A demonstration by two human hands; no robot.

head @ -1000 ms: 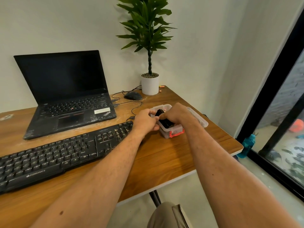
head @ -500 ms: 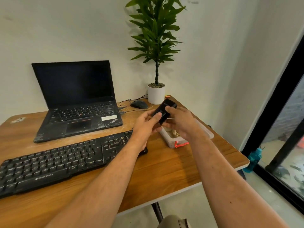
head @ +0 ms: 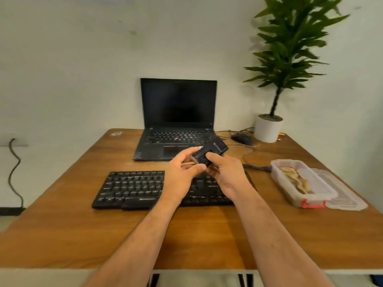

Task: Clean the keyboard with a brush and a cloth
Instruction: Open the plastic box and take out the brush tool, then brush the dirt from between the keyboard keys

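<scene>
Both hands meet above the far right part of the keyboard (head: 163,189), sharing a small black brush (head: 210,154). The left hand (head: 182,169) curls its fingers and thumb round the near-left end, where pale bristles seem to show, while the right hand (head: 226,172) grips the body with the thumb laid on top. Held like this, clear of the keys, the brush is probably being opened or turned into working position, one hand steadying while the other adjusts. It is a stubby, boxy black piece with a pale logo on its far end; blur hides finer detail. The keyboard lies flat on the desk (head: 207,241), near the person and in front of the laptop (head: 178,125), well placed for sweeping. To the right sits an open clear box (head: 298,183) holding a tan folded thing, likely the cloth (head: 294,176), kept within reach for wiping.
</scene>
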